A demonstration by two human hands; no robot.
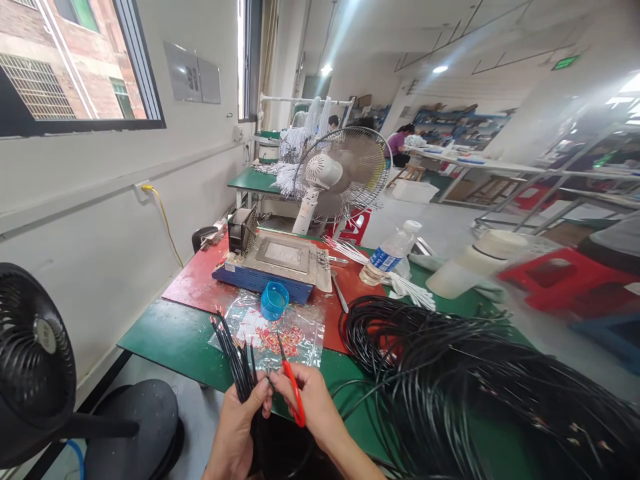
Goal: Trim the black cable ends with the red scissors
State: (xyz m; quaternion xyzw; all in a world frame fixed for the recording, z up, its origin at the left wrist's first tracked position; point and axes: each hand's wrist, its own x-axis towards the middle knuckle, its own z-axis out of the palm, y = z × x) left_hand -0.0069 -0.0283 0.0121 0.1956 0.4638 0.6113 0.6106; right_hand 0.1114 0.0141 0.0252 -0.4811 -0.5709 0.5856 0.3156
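Observation:
My left hand (240, 423) is closed around a bundle of thin black cables (233, 353) whose ends fan upward over the bench's near edge. My right hand (310, 400) grips small red-handled scissors (293, 387), blades pointing up toward the cable ends, and also pinches one cable between the fingers. Behind the cable tips a clear plastic bag (280, 333) with small red and white pieces lies on the green bench (170, 337).
A large tangle of black cable (475, 393) covers the bench's right side. A blue cup (274, 301), a blue-based machine (275, 263), a water bottle (390, 253) and a white desk fan (340, 177) stand behind. A black fan (35, 360) is at the left. People work at far tables.

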